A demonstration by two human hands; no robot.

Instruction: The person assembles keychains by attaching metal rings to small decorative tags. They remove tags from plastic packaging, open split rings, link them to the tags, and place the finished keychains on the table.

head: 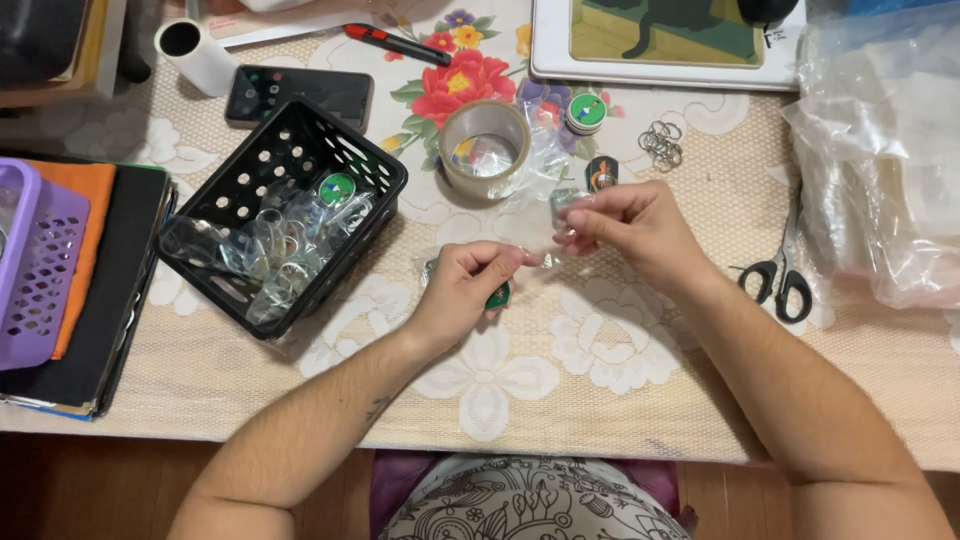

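Fingertips (522,258) of my left hand (462,290) and right hand (625,228) pinch 1 clear plastic sleeve (548,246) between them, both clamped on it, just below the tape roll (485,150). Green round badge (498,295) sits under left palm. Risk imo: slick film slips or tears if pulled unevenly. Surface: lace cloth (600,380) w/ floral print; black basket (290,215) left of roll, scissors (780,275) right.
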